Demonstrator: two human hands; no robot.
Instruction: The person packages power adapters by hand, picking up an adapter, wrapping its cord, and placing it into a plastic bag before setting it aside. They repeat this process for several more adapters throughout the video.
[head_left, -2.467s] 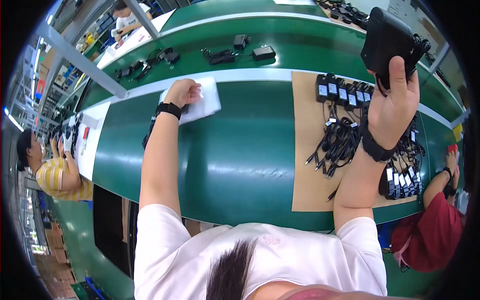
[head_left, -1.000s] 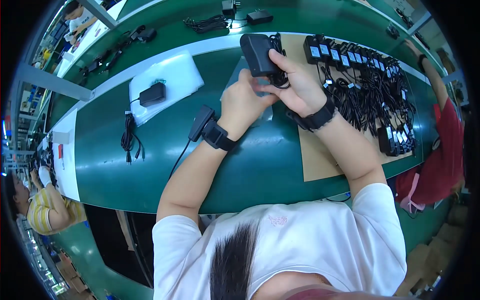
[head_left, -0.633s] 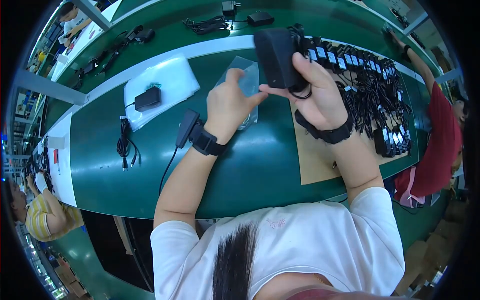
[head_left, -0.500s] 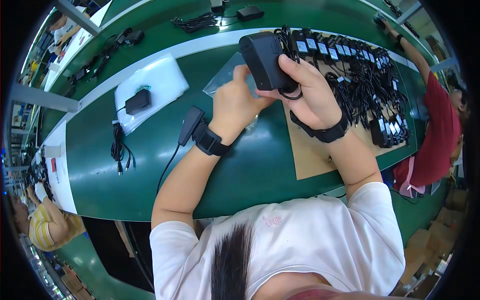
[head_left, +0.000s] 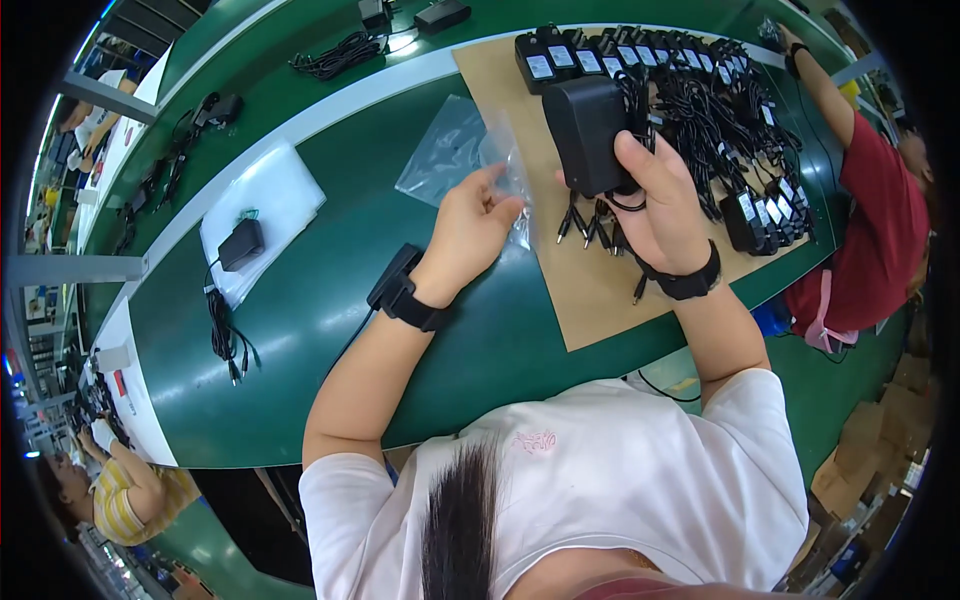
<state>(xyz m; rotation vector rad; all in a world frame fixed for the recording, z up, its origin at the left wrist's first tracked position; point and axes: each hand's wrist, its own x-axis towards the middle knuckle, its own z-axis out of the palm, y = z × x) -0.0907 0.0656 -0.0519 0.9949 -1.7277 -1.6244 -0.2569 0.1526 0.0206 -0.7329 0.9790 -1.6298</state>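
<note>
My right hand (head_left: 665,205) is closed around a black power adapter (head_left: 587,135), held tilted above the table with its bundled black cable (head_left: 635,100) against the palm. To its left, my left hand (head_left: 470,235) is closed, thumb and forefinger curled at the edge of a clear plastic bag (head_left: 440,150). Part of the bag rises, crumpled, beside those fingers. Its grip is partly hidden. Behind and right of the held adapter, several black adapters (head_left: 625,45) stand in rows on brown cardboard (head_left: 570,300), with tangled cables (head_left: 700,120) among them.
A stack of clear bags (head_left: 290,185) lies left on the green table (head_left: 430,370), a black adapter (head_left: 241,245) with its cable on it. More adapters (head_left: 443,14) and cables lie on the far strip. A person in red (head_left: 880,210) works at right, another in yellow stripes (head_left: 130,500) at left.
My right hand has carried the adapter to the right. My left hand has drawn away from the adapter and is now at the plastic bag. The whole view has shifted slightly.
</note>
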